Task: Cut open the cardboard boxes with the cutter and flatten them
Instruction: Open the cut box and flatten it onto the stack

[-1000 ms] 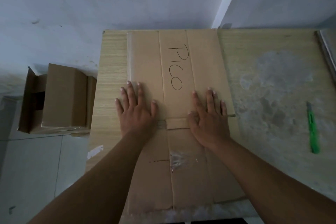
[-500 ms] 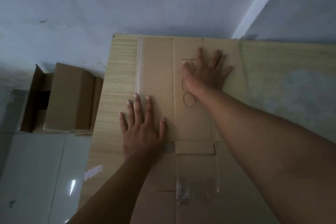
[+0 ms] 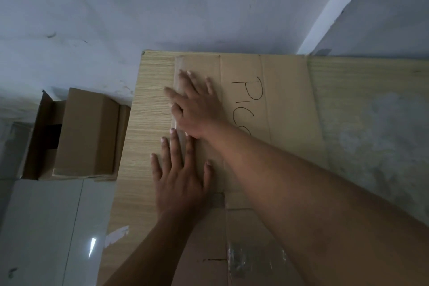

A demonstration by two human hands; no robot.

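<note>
A flattened cardboard box [image 3: 287, 104] with "PICO" written on it lies on the wooden table [image 3: 148, 123], reaching from the far edge to the near one. My left hand [image 3: 181, 176] presses flat on the cardboard's left edge, fingers spread. My right hand [image 3: 195, 104] reaches across, just beyond the left hand, and presses flat on the taped left strip of the cardboard. The cutter is out of view.
An opened cardboard box [image 3: 79, 134] stands on the tiled floor [image 3: 46, 227] left of the table, against the wall. The table's right part has a worn grey patch [image 3: 380, 137]. A scrap of white tape [image 3: 116, 237] sticks at the table's left edge.
My right hand slid from the cardboard's far middle over to its far left strip, uncovering the writing. My left hand stayed pressed in place. The view turned left.
</note>
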